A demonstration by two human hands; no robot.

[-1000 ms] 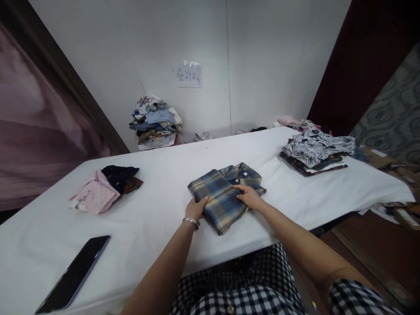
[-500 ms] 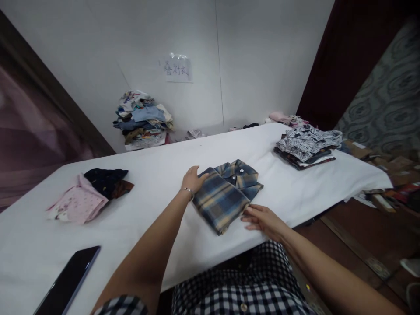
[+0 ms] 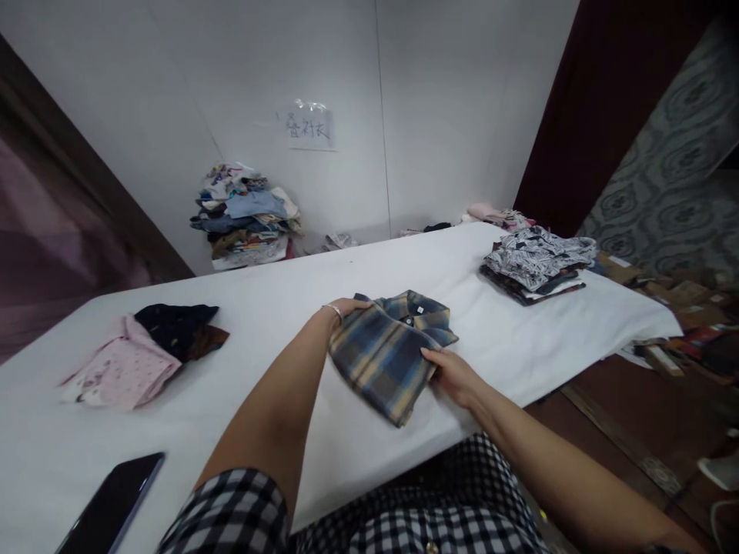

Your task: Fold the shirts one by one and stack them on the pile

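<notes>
A folded plaid shirt (image 3: 381,354) in blue, brown and yellow lies at the middle of the white table, its collar toward the far right. My left hand (image 3: 346,306) grips the shirt's far left edge, thumb on top and the other fingers mostly hidden beneath. On the near right edge, my right hand (image 3: 453,373) pinches the cloth, thumb above and fingers under it. Between the hands the shirt bulges a little, and its near corner hangs just off or on the table; I cannot tell which.
A stack of folded clothes (image 3: 536,261) sits at the table's right. To the left lie a pink garment (image 3: 124,369) and a dark garment (image 3: 176,327), with a phone (image 3: 112,504) nearer me. A tall clothes pile (image 3: 248,215) stands behind the table, below a paper sign (image 3: 310,127).
My right hand has gone from touching the shirt's edge with spread fingers to gripping it. My left hand has closed on the far edge. The shirt's near part has lifted slightly.
</notes>
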